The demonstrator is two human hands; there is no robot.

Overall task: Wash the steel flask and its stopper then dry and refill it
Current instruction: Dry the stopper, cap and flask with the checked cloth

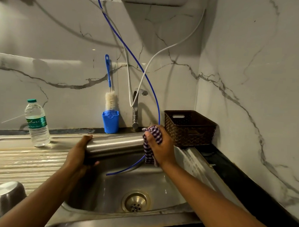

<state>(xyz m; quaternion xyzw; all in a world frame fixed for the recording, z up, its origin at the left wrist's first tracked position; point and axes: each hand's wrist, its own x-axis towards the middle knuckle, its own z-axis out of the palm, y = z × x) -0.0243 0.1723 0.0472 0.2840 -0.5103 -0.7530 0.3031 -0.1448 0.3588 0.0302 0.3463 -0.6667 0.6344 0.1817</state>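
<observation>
Where white marble-veined walls (pixel 44 44) meet in a corner, a steel sink unit is set into a black counter (pixel 246 184). On the ribbed drainboard (pixel 21 164) at the left, an upturned bowl (pixel 4 199) is seen near the front edge, and a water bottle (pixel 37 123) is stood upright at the back. Further right, against the wall, a brush (pixel 110 100) is stood in a blue cup (pixel 110 122), and the tap (pixel 136 110) is mounted just beside it. A blue tube (pixel 147 77) is hung from above, its end down in the sink (pixel 167 182). A brown basket (pixel 190 128) is placed in the right corner.

The flask (pixel 114 144) is held above the sink's far rim, clear of the basin. Its long axis is laid nearly level, left to right, with the right end slightly higher. Its left end is gripped by the left hand (pixel 79 154), fingers curled round it. Its right end is covered by a checked cloth (pixel 151 145), which is clutched round it by the right hand (pixel 160 147). Which end is the mouth cannot be told.
</observation>
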